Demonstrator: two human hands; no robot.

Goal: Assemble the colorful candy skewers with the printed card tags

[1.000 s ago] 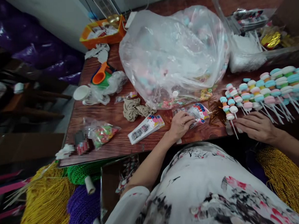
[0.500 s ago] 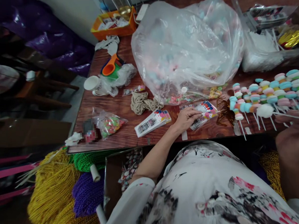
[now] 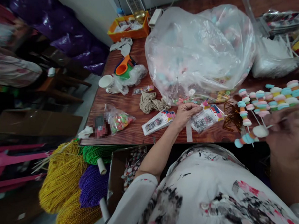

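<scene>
My left hand (image 3: 188, 113) pinches the edge of a small clear printed bag (image 3: 206, 119) at the table's front edge. A short stack of printed white cards or bags (image 3: 157, 122) lies just left of it. At the right, my blurred right hand (image 3: 286, 132) is closed on the stick of a marshmallow skewer (image 3: 248, 139). The skewer has a white ball and pastel pieces threaded on it, and points left and slightly down. More marshmallow skewers (image 3: 284, 98) lie in a row behind my right hand. Brown-gold wire ties (image 3: 232, 116) sit between the bag and the skewers.
A big clear sack of pastel pieces (image 3: 198, 50) fills the table's middle. Behind the right hand stands a clear plastic bin (image 3: 273, 62). An orange tray (image 3: 128, 28), tape dispenser (image 3: 123, 68), paper cup (image 3: 106, 81) and candy bag (image 3: 120, 121) are at left. Coloured cord bundles (image 3: 60, 175) hang below.
My right hand has come further into view, bringing the skewer lower and tilting it. The printed bag is now held by its edge in my left hand. The view has shifted left.
</scene>
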